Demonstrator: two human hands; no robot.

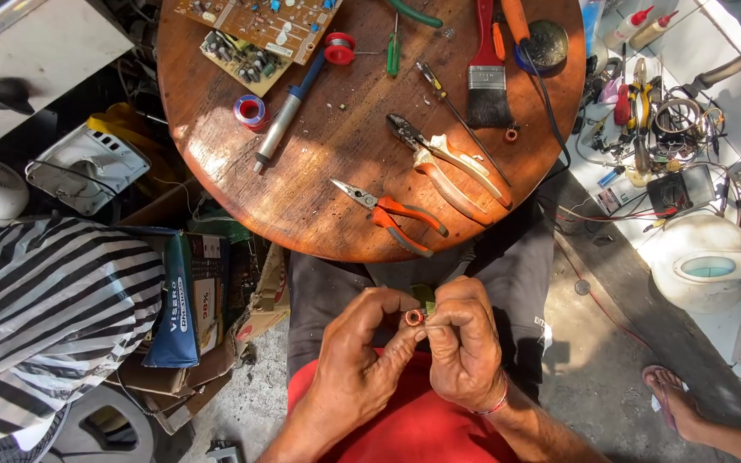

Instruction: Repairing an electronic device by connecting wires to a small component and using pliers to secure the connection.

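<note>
many tools on round wooden table (pixel 302 184)

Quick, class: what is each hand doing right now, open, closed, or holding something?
Left hand: closed, pinching the small copper coil.
Right hand: closed on the same coil, fingers curled around it.

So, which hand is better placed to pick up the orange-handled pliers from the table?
Probably the right hand. The orange-handled pliers point their handles toward its side. But both hands, left hand too, pinch the small copper coil, so one must release first.
</note>
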